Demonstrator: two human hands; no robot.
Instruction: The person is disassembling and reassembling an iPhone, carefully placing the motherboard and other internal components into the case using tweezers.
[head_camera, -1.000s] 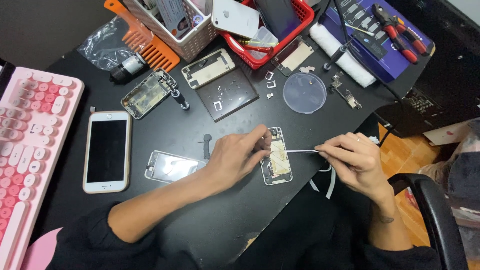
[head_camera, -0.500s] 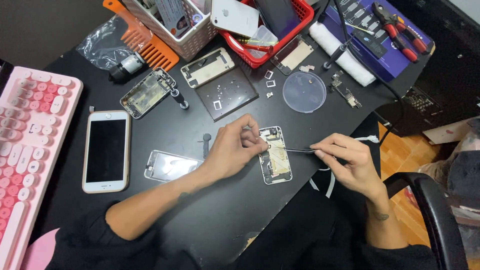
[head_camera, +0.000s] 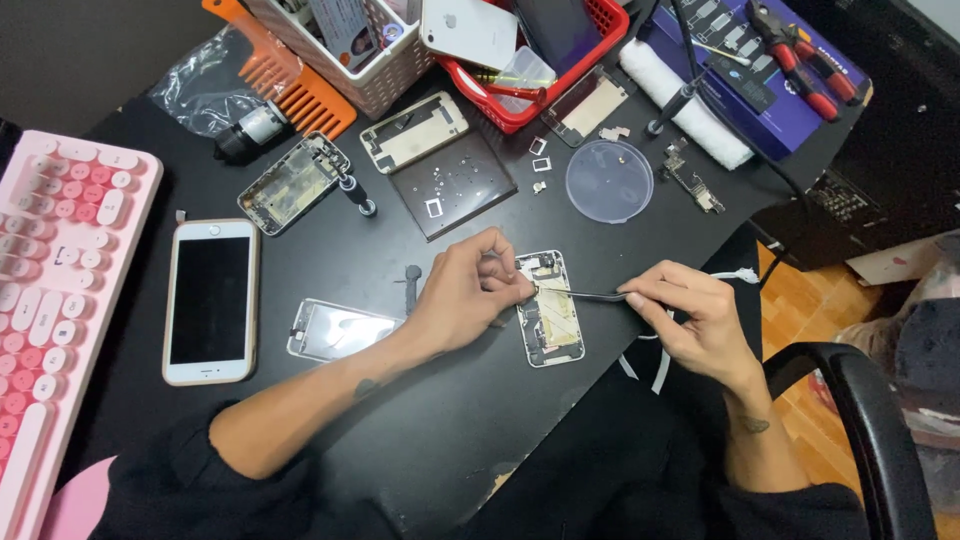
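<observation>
While left hand (head_camera: 468, 292) pins opened phone (head_camera: 550, 322) beneath fingers, right hand (head_camera: 690, 315) pinches tweezers (head_camera: 585, 294) over it.

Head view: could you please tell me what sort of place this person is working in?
Probably a small phone-repair bench. An opened phone body lies on the black table under the left hand, the right hand works in it with tweezers, and a red basket holds spare phones.

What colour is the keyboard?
Pink, with white and darker pink keys; the keyboard shows in the head view.
</observation>
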